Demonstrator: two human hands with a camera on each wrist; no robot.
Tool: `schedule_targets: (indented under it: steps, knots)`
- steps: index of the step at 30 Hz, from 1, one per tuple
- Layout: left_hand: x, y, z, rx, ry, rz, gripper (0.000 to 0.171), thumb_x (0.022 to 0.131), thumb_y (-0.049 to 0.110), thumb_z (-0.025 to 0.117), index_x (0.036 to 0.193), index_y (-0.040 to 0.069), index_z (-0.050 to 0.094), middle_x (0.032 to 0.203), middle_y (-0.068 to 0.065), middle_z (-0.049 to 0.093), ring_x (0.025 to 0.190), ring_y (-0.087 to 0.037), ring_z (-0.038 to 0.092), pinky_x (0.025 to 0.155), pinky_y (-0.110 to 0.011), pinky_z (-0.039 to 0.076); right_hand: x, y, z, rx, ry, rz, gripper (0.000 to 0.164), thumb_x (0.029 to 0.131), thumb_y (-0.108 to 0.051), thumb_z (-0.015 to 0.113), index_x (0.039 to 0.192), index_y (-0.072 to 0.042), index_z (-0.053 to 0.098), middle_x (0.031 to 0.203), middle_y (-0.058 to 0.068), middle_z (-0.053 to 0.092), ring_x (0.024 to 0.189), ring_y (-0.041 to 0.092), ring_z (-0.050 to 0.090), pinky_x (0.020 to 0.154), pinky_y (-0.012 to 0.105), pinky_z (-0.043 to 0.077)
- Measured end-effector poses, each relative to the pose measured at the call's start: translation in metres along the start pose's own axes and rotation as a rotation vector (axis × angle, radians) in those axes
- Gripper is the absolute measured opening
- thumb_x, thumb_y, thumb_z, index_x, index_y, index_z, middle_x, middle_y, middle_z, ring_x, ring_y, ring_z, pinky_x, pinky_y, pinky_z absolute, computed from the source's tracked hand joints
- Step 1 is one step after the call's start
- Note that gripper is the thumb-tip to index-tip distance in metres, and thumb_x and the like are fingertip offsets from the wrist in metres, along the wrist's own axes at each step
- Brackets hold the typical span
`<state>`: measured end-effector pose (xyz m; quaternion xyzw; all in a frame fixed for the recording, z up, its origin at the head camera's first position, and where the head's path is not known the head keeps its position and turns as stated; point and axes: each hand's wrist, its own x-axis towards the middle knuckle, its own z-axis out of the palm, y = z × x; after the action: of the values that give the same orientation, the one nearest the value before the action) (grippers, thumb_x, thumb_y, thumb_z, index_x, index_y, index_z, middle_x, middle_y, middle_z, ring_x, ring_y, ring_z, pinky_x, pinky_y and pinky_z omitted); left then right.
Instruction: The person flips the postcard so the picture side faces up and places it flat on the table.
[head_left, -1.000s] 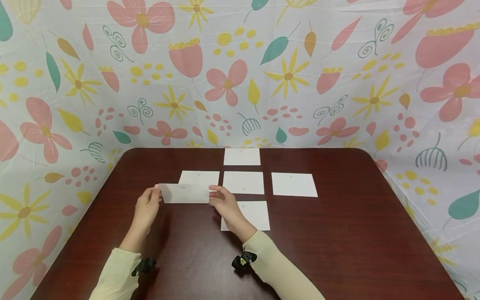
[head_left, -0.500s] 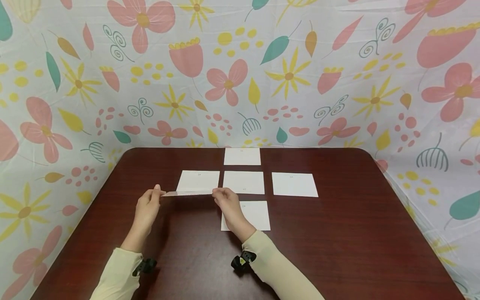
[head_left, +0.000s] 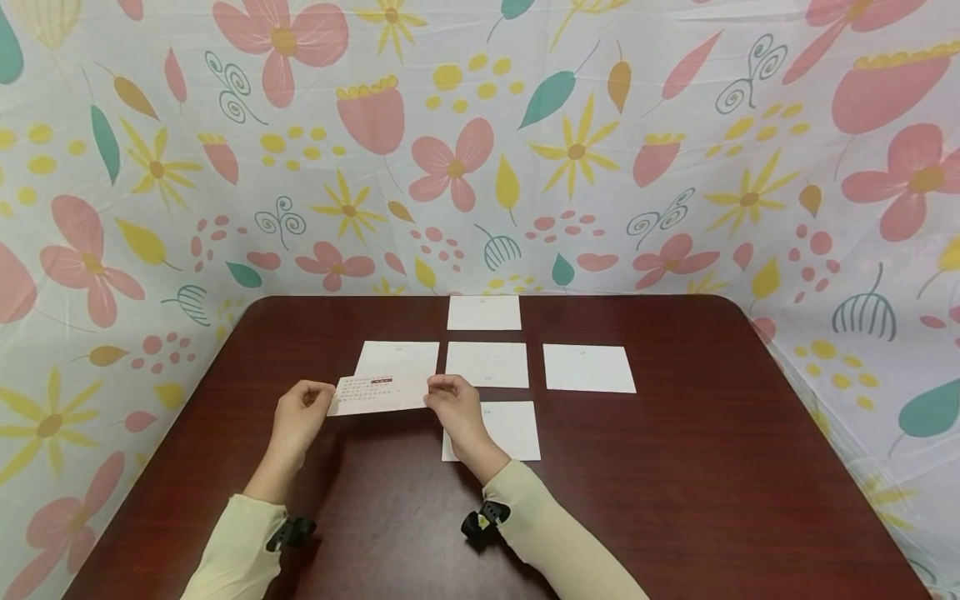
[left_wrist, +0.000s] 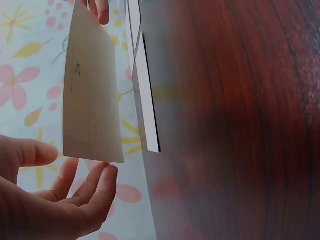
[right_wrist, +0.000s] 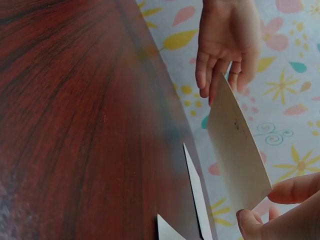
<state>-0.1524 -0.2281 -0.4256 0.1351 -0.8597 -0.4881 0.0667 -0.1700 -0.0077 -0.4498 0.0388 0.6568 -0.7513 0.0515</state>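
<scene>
A white card (head_left: pixel 378 396) with rows of small print and a red mark hangs tilted over the table. My right hand (head_left: pixel 457 412) pinches its right end; thumb and finger (right_wrist: pixel 280 192) sit at that end in the right wrist view. Beside the left end is my left hand (head_left: pixel 295 421). In the left wrist view, my left hand (left_wrist: pixel 65 200) has its fingers spread at the card's (left_wrist: pixel 92 95) near edge, the thumb slightly apart from it. The card's other face, with a small dark mark, shows in both wrist views.
Several white cards lie on the dark red-brown table: one at the back (head_left: pixel 483 313), a middle one (head_left: pixel 486 364), a right one (head_left: pixel 588 368), a front one (head_left: pixel 510 429) and a left one (head_left: pixel 397 357), partly covered. A floral cloth (head_left: pixel 450 225) hangs behind.
The held card has turned over: its face with the small mark was toward the head camera, then it was edge-on, and now the printed face shows. The left fingers have shifted at its edge.
</scene>
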Motion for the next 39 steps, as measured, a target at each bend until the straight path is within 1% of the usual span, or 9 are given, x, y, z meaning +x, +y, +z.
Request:
schedule_targets:
  steps: [3,6,13,19,26,29,33,36,39]
  knots:
    - [0.001,-0.002,0.002,-0.019,0.004,0.004,0.022,0.094,0.010,0.057,0.108,-0.007,0.062,0.105,-0.022,0.063,0.084,-0.011,0.054,0.067,-0.017,0.044,0.000,0.001,0.000,-0.012,0.002,-0.012,0.028,0.083,0.011,0.059,0.112,0.011,0.058,0.116,0.024,0.059,0.114,0.034,0.057,0.086,0.031,0.052]
    - [0.002,-0.002,0.003,-0.038,0.010,0.014,0.019,0.091,0.004,0.059,0.106,-0.008,0.062,0.104,-0.024,0.064,0.079,-0.007,0.055,0.063,-0.015,0.045,0.000,0.002,0.000,-0.021,0.008,-0.026,0.030,0.081,0.013,0.058,0.111,0.012,0.057,0.115,0.025,0.059,0.113,0.036,0.058,0.083,0.030,0.052]
    - [0.004,-0.003,0.003,0.006,0.008,0.037,0.020,0.085,-0.003,0.063,0.104,-0.008,0.063,0.100,-0.024,0.065,0.075,-0.011,0.056,0.059,-0.017,0.045,0.002,0.005,0.000,-0.048,0.011,-0.034,0.033,0.077,0.016,0.056,0.110,0.010,0.058,0.107,0.021,0.061,0.101,0.031,0.061,0.080,0.028,0.053]
    - [0.005,-0.005,0.002,0.064,-0.044,0.068,0.031,0.083,-0.007,0.062,0.113,-0.006,0.062,0.101,-0.025,0.062,0.080,-0.023,0.057,0.061,-0.019,0.044,0.003,0.008,0.000,-0.129,0.005,-0.037,0.044,0.073,0.016,0.055,0.115,0.008,0.061,0.102,0.017,0.061,0.091,0.023,0.061,0.076,0.027,0.053]
    - [0.006,-0.008,-0.001,0.098,-0.107,0.070,0.044,0.083,-0.007,0.062,0.127,-0.007,0.056,0.100,-0.025,0.060,0.084,-0.028,0.058,0.062,-0.022,0.044,0.001,0.008,-0.002,-0.194,-0.024,-0.033,0.048,0.075,0.015,0.055,0.122,0.006,0.061,0.100,0.015,0.060,0.088,0.020,0.060,0.074,0.026,0.052]
    - [0.008,-0.010,-0.003,0.100,-0.138,0.068,0.045,0.083,-0.007,0.063,0.127,-0.009,0.055,0.100,-0.024,0.060,0.084,-0.028,0.058,0.063,-0.023,0.044,0.001,0.010,-0.001,-0.204,-0.034,-0.023,0.050,0.074,0.015,0.055,0.123,0.006,0.060,0.099,0.015,0.060,0.085,0.017,0.059,0.070,0.024,0.051]
    - [0.010,-0.013,-0.004,0.088,-0.174,0.065,0.045,0.082,-0.008,0.063,0.126,-0.010,0.056,0.097,-0.022,0.058,0.081,-0.025,0.057,0.062,-0.022,0.047,0.001,0.011,-0.001,-0.221,-0.053,-0.002,0.055,0.071,0.015,0.053,0.125,0.005,0.059,0.099,0.016,0.058,0.077,0.017,0.056,0.062,0.022,0.045]
    - [0.012,-0.015,-0.005,0.079,-0.207,0.055,0.045,0.081,-0.009,0.064,0.125,-0.011,0.055,0.096,-0.021,0.057,0.079,-0.022,0.057,0.061,-0.023,0.049,0.000,0.013,-0.001,-0.264,-0.067,0.005,0.058,0.069,0.015,0.053,0.126,0.004,0.057,0.100,0.016,0.057,0.072,0.016,0.053,0.058,0.022,0.041]
    - [0.014,-0.018,-0.005,0.090,-0.238,0.048,0.045,0.081,-0.008,0.065,0.125,-0.012,0.054,0.095,-0.021,0.057,0.081,-0.023,0.057,0.062,-0.024,0.050,-0.001,0.013,-0.001,-0.318,-0.082,0.008,0.060,0.069,0.014,0.055,0.127,0.004,0.056,0.099,0.016,0.057,0.068,0.014,0.049,0.056,0.022,0.040]
